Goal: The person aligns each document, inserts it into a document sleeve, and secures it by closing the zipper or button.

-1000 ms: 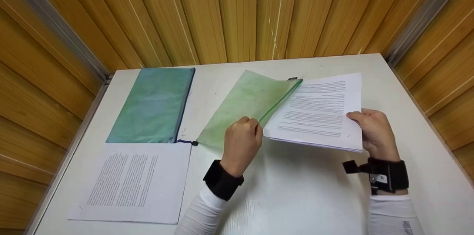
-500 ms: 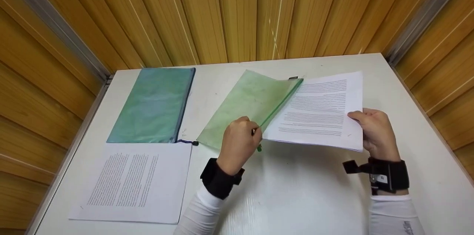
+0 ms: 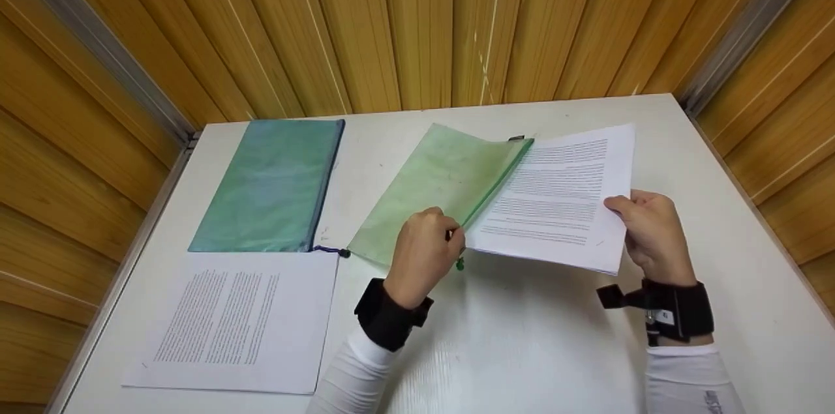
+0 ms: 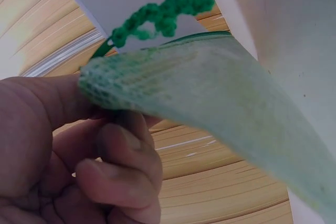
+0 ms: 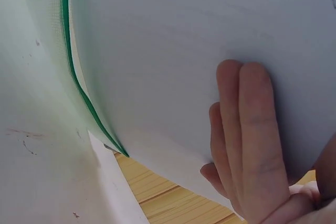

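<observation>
A light green mesh zip pouch (image 3: 443, 186) lies in the middle of the white table (image 3: 522, 349), its open zipper edge lifted. My left hand (image 3: 427, 248) pinches that edge near its corner, by the green crocheted zipper pull (image 4: 163, 17). The pouch mesh (image 4: 210, 98) fills the left wrist view. My right hand (image 3: 646, 231) holds a stack of printed pages (image 3: 561, 199) by its right edge, thumb on top and fingers (image 5: 247, 129) underneath. The stack's left edge lies inside the pouch mouth.
A teal zip pouch (image 3: 274, 182) lies at the table's back left. In front of it sits a second stack of printed pages (image 3: 228, 323). Wooden panel walls (image 3: 417, 23) enclose the table on three sides.
My right hand has pushed the pages slightly left, deeper into the pouch mouth. My left hand has shifted down along the zipper edge towards its corner.
</observation>
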The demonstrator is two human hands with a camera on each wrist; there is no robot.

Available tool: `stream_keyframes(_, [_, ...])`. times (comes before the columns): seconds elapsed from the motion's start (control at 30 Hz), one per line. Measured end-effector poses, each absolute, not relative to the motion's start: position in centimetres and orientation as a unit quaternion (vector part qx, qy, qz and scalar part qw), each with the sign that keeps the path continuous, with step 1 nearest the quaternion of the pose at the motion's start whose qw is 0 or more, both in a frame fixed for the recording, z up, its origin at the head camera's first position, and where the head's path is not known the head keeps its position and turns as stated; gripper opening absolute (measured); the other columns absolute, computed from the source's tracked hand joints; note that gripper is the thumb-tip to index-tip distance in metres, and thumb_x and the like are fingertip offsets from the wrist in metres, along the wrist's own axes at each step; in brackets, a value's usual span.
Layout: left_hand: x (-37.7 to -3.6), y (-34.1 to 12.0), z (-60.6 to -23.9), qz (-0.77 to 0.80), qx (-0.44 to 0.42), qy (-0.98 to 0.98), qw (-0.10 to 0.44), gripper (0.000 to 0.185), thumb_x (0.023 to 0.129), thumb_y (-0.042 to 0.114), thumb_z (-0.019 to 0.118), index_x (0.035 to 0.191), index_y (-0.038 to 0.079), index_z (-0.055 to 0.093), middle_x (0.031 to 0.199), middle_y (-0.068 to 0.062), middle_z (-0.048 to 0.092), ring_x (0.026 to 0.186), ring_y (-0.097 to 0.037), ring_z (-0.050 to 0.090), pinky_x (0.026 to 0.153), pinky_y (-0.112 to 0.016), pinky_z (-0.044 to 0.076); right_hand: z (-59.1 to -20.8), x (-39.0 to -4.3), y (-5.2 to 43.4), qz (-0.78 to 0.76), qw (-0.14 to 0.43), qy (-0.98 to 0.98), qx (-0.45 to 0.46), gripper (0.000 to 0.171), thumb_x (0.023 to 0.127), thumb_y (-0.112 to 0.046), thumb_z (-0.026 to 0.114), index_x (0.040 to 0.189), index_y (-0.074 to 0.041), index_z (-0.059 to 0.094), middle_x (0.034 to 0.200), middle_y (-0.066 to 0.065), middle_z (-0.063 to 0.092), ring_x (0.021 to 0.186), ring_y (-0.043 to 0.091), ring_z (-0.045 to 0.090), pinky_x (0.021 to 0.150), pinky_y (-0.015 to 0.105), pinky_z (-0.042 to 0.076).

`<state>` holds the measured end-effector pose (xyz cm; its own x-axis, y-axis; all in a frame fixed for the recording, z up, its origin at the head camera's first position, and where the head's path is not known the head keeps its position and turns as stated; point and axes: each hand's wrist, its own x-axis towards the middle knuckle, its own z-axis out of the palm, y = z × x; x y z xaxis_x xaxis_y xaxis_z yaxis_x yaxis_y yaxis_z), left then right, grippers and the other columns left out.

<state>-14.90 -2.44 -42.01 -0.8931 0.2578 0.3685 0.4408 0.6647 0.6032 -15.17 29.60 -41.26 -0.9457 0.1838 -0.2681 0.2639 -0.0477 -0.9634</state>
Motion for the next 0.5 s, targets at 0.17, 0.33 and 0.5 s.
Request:
stream_keyframes(0.17, [-14.5, -2.1, -42.1, -0.315, -0.200, -0.915, 0.151, 0.023, 0.092, -0.003, 0.071, 0.070, 0.001, 0.078, 0.064, -0.004, 0.055, 0.056, -0.009, 0.048, 0.051, -0.018, 0.034, -41.4, -15.2, 29.0, -0.703, 0.029, 0.694, 0.150, 0.053, 0.108, -0.004, 0.050, 0.151, 0.025, 0.038, 0.093, -0.016, 0.077, 0.087, 0.005, 0.079, 0.075, 0.025, 0.064])
stream_keyframes(0.33, [-14.2, -1.7, -42.4, -0.249, -0.224, -0.924, 0.187, 0.032, 0.091, -0.003, 0.073, 0.060, 0.007, 0.069, 0.063, -0.003, 0.049, 0.055, -0.005, 0.035, 0.051, -0.020, 0.031, -41.5, -15.3, 28.5, -0.711, 0.028, 0.691, 0.131, 0.053, 0.107, -0.001, 0.051, 0.150, 0.026, 0.036, 0.094, -0.016, 0.078, 0.087, 0.004, 0.078, 0.075, 0.023, 0.064])
stream_keyframes(0.5, [-14.1, -1.4, -42.7, -0.203, -0.255, -0.923, 0.205, 0.037, 0.088, -0.004, 0.074, 0.056, 0.011, 0.062, 0.064, -0.002, 0.048, 0.057, -0.003, 0.029, 0.052, -0.021, 0.034, -41.9, -15.5, 28.0, -0.725, 0.038, 0.679, 0.111, 0.054, 0.107, 0.001, 0.052, 0.151, 0.027, 0.035, 0.096, -0.013, 0.080, 0.087, 0.005, 0.078, 0.074, 0.023, 0.063])
